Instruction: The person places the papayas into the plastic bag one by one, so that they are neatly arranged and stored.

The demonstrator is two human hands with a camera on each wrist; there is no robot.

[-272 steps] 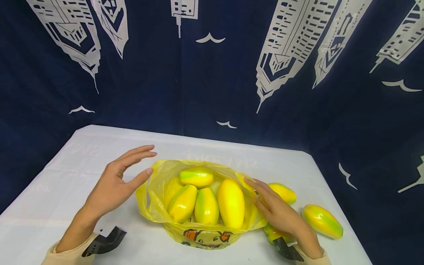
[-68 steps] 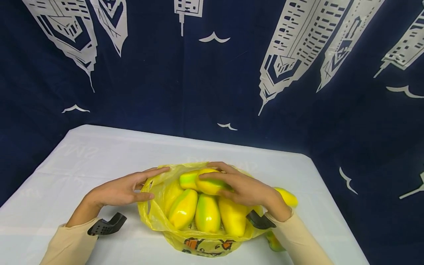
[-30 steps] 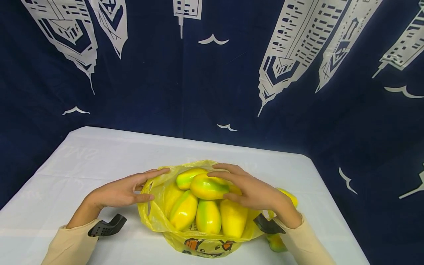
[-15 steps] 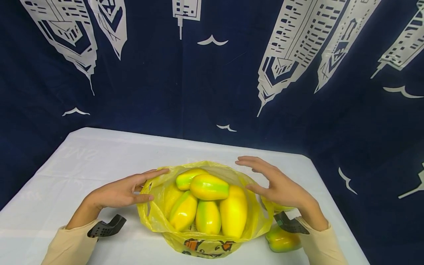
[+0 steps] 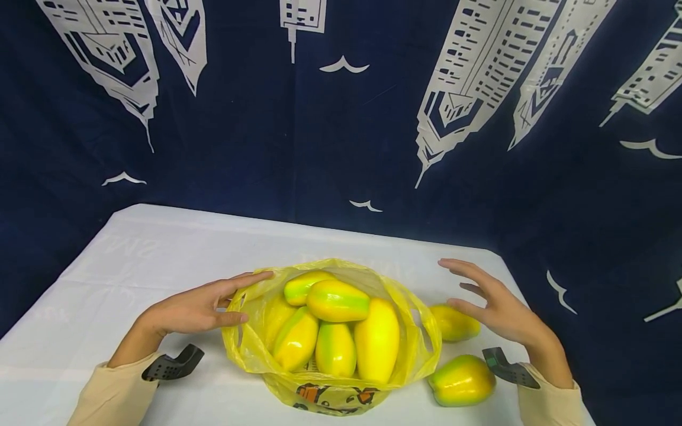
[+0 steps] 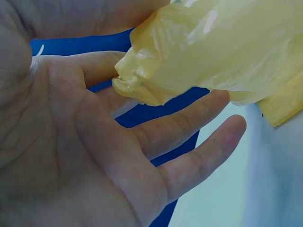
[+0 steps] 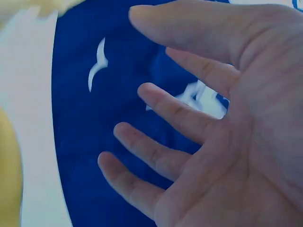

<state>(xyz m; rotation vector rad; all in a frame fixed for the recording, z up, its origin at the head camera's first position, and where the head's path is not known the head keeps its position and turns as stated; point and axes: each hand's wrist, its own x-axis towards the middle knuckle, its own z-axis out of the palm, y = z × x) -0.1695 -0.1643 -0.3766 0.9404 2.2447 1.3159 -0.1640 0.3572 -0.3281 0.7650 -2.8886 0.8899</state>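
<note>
A yellow plastic bag (image 5: 421,367) stands with its mouth wide, a cartoon print on its front. Several yellow-green papayas lie inside, one papaya (image 5: 338,300) resting on top of the others. At the bag's left rim is my left hand (image 5: 186,309), its fingers fairly straight, touching the plastic. In the left wrist view, a crumpled edge of the bag (image 6: 189,52) hangs between thumb and fingers. My right hand (image 5: 498,305) is held to the right of the bag with spread fingers, holding nothing. Close to it on the table are two papayas, a farther papaya (image 5: 453,323) and a nearer papaya (image 5: 462,381).
The bag and loose papayas sit on a white-covered table (image 5: 160,248). Behind and at the right hangs a dark blue cloth (image 5: 240,136) with white building and bird prints. Black wrist mounts sit on both wrists.
My right hand laid a papaya on top of those in the bag, let go, and moved out to the right. The left hand has stayed at the rim for the last second.
</note>
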